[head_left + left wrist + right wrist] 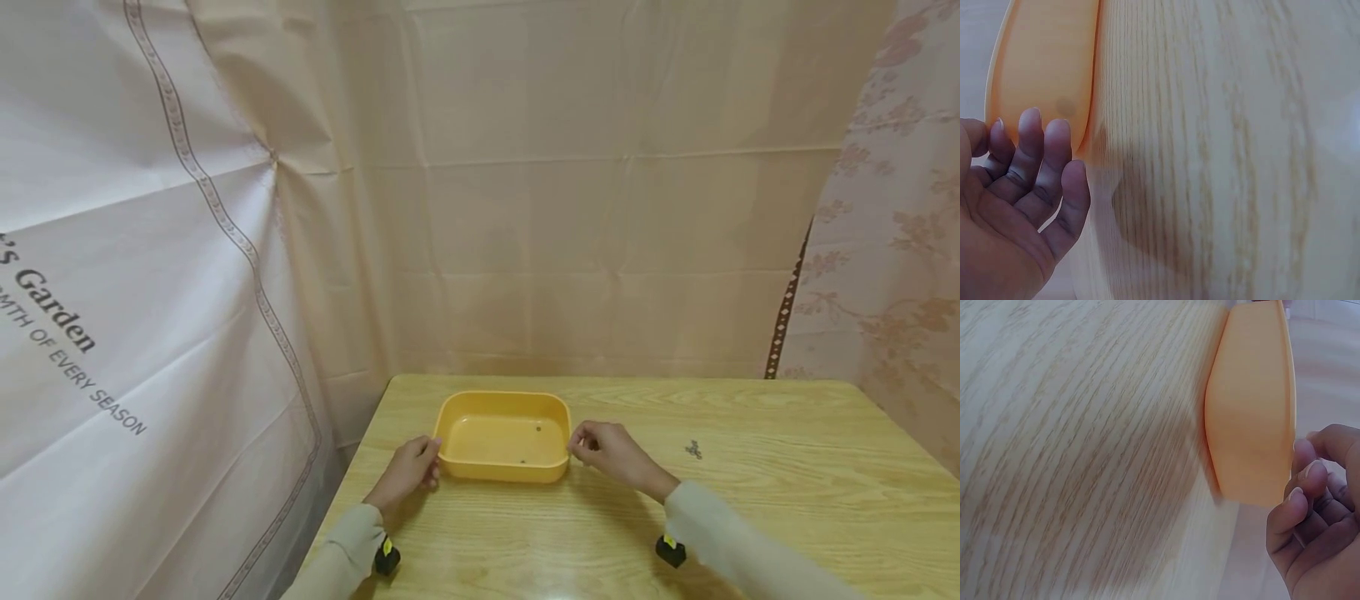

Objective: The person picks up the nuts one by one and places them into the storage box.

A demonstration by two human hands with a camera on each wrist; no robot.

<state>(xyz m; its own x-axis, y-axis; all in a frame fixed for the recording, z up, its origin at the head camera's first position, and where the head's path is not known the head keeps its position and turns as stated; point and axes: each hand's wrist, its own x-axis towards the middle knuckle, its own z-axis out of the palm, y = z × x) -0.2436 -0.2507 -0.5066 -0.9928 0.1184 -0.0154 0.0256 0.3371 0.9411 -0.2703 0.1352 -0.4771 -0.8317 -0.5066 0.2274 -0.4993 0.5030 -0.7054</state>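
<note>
A yellow-orange rectangular plastic container [501, 472] with rounded corners sits on the wooden table, its top uncovered. Two tiny dark bits lie inside it, too small to make out. At its left end my left hand [408, 468] holds the side by the rim, thumb uppermost; the left wrist view shows bent fingertips [1030, 128] against the container wall [1047, 69]. On the opposite end, my right hand [617, 454] pinches the edge near the rim. From the right wrist, curled fingers [1291, 512] appear beside the container's outer wall [1250, 412].
A small cluster of dark little pieces [693, 450] lies on the table [787, 500], right of my right hand. Beige cloth [570, 208] hangs behind the table, printed white cloth [150, 333] on the left, and floral cloth [900, 250] on the right.
</note>
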